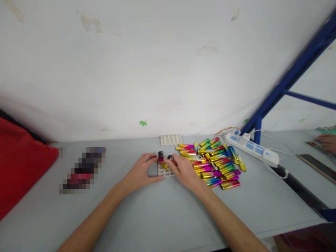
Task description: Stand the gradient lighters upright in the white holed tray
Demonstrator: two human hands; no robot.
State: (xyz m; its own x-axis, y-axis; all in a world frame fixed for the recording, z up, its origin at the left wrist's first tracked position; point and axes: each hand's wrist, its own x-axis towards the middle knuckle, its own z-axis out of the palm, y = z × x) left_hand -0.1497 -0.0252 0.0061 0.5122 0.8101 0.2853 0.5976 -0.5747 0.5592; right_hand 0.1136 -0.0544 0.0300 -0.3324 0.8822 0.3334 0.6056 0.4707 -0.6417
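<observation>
I find the fingers of the right hand (186,171) closed on a dark-topped lighter (170,157), its body largely hidden behind the thumb. The fingers of the left hand (139,173) stand parted in a wide C, thumb at the near left corner of a pale tray (168,172) and fingertips beside an upright lighter (161,159); whether they touch that lighter I cannot tell. The upright lighter, glossy magenta and yellow with a black top, stands in the tray, whose surface is patterned with rows of hollows.

Both forearms run inward from the lower corners, and the hands face each other across the tray, the right one palm down.

Just right of it I record a loose heap of lighters (210,174), flat-sided with shiny metallic wraps in graded colours. A second tray (170,140) lies behind, near the plain wall (131,70). Farther right on the smooth grey worktop (147,220) I note a white plastic power strip (252,147) beside a blue frame (275,94).
</observation>
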